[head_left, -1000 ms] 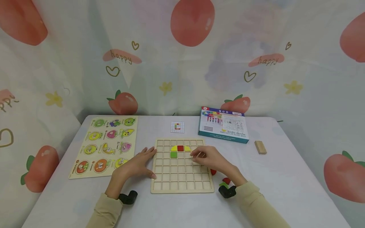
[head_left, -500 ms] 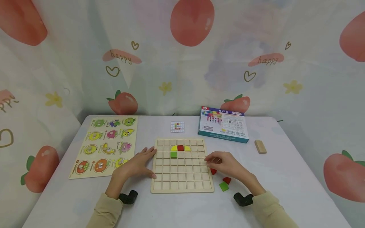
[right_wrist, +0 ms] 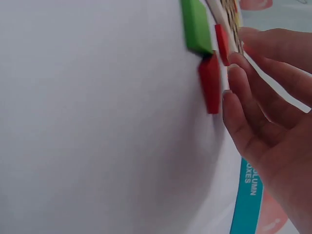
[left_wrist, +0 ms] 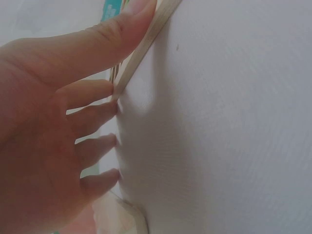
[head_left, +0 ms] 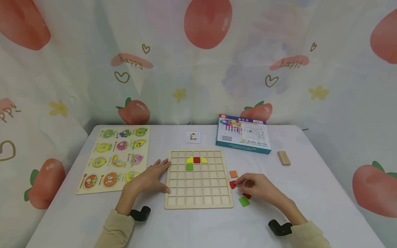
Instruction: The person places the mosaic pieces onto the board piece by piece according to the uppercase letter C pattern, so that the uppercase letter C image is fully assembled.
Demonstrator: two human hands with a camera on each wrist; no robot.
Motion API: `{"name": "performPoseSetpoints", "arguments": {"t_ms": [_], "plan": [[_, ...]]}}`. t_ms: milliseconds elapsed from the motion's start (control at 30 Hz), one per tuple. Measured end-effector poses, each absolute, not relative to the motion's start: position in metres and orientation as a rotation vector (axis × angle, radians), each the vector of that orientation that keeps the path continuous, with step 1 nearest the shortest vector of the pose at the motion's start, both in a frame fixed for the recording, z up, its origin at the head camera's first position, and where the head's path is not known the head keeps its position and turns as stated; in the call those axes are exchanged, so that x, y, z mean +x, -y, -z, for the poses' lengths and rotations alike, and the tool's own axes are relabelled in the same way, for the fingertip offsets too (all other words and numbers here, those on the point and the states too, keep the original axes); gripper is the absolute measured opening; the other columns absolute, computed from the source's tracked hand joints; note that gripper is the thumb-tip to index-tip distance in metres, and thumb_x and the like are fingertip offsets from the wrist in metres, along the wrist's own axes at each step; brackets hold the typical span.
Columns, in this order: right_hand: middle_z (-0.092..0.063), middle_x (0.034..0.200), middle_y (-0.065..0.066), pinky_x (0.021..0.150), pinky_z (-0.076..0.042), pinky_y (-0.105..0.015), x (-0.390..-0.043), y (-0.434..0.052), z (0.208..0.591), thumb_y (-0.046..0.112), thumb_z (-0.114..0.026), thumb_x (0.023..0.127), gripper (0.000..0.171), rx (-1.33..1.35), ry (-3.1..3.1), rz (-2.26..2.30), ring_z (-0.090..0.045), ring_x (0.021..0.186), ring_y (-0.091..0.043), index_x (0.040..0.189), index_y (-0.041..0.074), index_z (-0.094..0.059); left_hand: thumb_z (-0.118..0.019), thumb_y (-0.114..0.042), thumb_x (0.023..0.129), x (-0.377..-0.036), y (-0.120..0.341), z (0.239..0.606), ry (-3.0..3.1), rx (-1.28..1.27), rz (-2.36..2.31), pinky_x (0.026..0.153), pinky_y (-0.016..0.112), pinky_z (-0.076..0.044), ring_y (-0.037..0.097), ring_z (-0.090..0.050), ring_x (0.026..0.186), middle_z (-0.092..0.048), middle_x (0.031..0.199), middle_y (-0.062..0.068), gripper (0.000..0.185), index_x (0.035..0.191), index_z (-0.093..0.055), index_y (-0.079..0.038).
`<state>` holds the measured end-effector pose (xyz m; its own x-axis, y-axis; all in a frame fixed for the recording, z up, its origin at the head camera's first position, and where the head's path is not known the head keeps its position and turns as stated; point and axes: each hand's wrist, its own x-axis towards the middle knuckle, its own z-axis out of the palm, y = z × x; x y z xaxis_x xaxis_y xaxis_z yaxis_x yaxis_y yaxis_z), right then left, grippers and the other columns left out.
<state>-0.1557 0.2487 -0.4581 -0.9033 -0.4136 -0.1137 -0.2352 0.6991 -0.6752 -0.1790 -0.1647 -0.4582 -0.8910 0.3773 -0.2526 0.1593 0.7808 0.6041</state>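
Note:
A wooden grid board [head_left: 198, 198] lies mid-table, with two yellow quarter pieces, a red square [head_left: 196, 160] and a green square [head_left: 189, 167] near its top. My left hand [head_left: 149, 179] rests flat against the board's left edge; in the left wrist view its thumb [left_wrist: 122, 29] lies on the board rim [left_wrist: 141, 53]. My right hand [head_left: 257, 187] hovers right of the board with relaxed fingers and holds nothing. Around it lie an orange piece [head_left: 233, 174], two red pieces [head_left: 232, 184] and a green piece [head_left: 244, 202]. In the right wrist view its fingertips [right_wrist: 234, 78] are next to a red piece [right_wrist: 209, 83].
A fruit peg puzzle [head_left: 114, 158] lies at the left. A small pattern card [head_left: 193, 137] and a game box [head_left: 243, 134] sit behind the board. At the right lies a wooden block [head_left: 283, 158]. Printed curtains close in the table.
My right hand has moved from over the board's right part to the table beside it. An orange piece now lies there. The left hand has not moved.

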Motion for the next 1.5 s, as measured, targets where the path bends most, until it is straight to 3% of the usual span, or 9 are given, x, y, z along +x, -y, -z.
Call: {"name": "performPoseSetpoints", "arguments": {"t_ms": [200,433,667,967,1100,1267,1500], "plan": [[-0.073,0.102,0.006,0.079,-0.055,-0.02,-0.14,-0.261,0.464,0.016,-0.079,0.089,0.018,-0.526,-2.666,0.971,-0.059,0.086,-0.007,0.107,0.014,-0.075,-0.092,-0.027,0.076,-0.18,0.162,0.458,-2.602,0.412,-0.844,0.125,0.065,-0.016,0.04,-0.011,0.159,-0.024,0.171,0.012,0.104,0.16,-0.035,-0.006],[-0.07,0.107,0.01,0.087,-0.054,-0.021,-0.131,-0.271,0.465,0.021,-0.084,0.085,0.027,-0.594,-2.642,0.944,-0.059,0.095,-0.01,0.11,0.02,-0.075,-0.092,-0.026,0.076,-0.18,0.163,0.458,-2.601,0.407,-0.842,0.125,0.066,-0.016,0.041,-0.011,0.159,-0.024,0.171,0.013,0.104,0.16,-0.035,-0.006],[-0.066,0.11,0.009,0.086,-0.054,-0.021,-0.131,-0.269,0.467,0.029,-0.087,0.082,0.029,-0.611,-2.623,0.92,-0.055,0.1,-0.011,0.109,0.024,-0.076,-0.092,-0.028,0.075,-0.18,0.165,0.459,-2.601,0.412,-0.857,0.125,0.065,-0.015,0.041,-0.011,0.159,-0.024,0.171,0.013,0.105,0.16,-0.035,-0.006],[-0.063,0.102,0.008,0.082,-0.054,-0.019,-0.131,-0.263,0.469,0.021,-0.088,0.081,0.025,-0.565,-2.653,0.891,-0.055,0.094,-0.01,0.1,0.021,-0.072,-0.092,-0.029,0.076,-0.181,0.165,0.461,-2.605,0.421,-0.838,0.125,0.065,-0.015,0.041,-0.011,0.159,-0.024,0.171,0.012,0.105,0.161,-0.034,-0.006],[-0.065,0.096,0.009,0.082,-0.055,-0.019,-0.131,-0.262,0.469,0.016,-0.085,0.083,0.023,-0.564,-2.68,0.911,-0.057,0.088,-0.007,0.099,0.018,-0.069,-0.092,-0.028,0.076,-0.18,0.165,0.459,-2.607,0.414,-0.841,0.125,0.066,-0.017,0.041,-0.011,0.159,-0.024,0.171,0.012,0.104,0.16,-0.035,-0.007],[-0.065,0.088,0.009,0.071,-0.052,-0.019,-0.132,-0.258,0.468,0.012,-0.08,0.087,0.015,-0.555,-2.677,0.959,-0.055,0.08,-0.004,0.098,0.016,-0.07,-0.092,-0.028,0.076,-0.18,0.164,0.458,-2.605,0.408,-0.844,0.125,0.066,-0.017,0.041,-0.011,0.159,-0.025,0.171,0.011,0.104,0.16,-0.035,-0.007],[-0.072,0.099,0.007,0.077,-0.056,-0.019,-0.14,-0.253,0.461,0.017,-0.072,0.096,0.014,-0.614,-2.643,1.014,-0.059,0.084,-0.004,0.109,0.014,-0.075,-0.092,-0.03,0.075,-0.18,0.165,0.459,-2.606,0.4,-0.839,0.126,0.064,-0.014,0.039,-0.011,0.16,-0.024,0.171,0.01,0.105,0.161,-0.035,-0.008]]}}
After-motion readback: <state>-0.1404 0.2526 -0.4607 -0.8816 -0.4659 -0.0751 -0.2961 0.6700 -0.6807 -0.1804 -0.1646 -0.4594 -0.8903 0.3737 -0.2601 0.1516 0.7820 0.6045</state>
